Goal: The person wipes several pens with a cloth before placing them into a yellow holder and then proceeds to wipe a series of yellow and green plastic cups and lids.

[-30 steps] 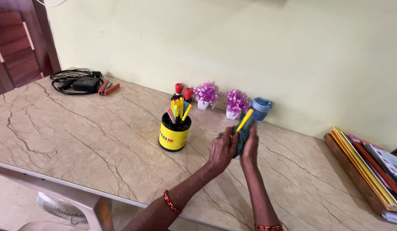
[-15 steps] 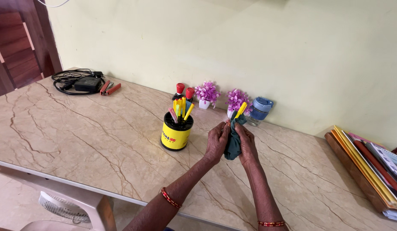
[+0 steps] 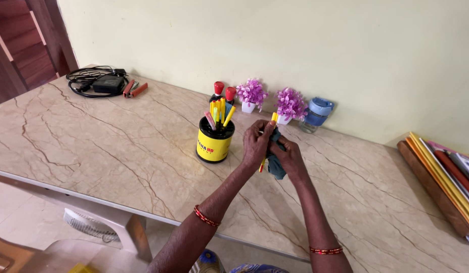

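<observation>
On marble worktop (image 3: 93, 146), far left: black cable bundle (image 3: 95, 83), red pliers (image 3: 136, 90). Centre: yellow pen cup (image 3: 214, 145). Just right of cup, above worktop: left hand (image 3: 256, 144), fingers closed on yellow pen (image 3: 268, 141); right hand (image 3: 290, 157), fingers gripping dark cloth (image 3: 276, 163) wrapped against pen. Behind: purple flower pots (image 3: 290, 105). Far right: book stack (image 3: 444, 177).

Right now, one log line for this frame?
left hand: grips yellow pen | right hand: holds dark cloth around pen | holder: left of hands, on table
</observation>
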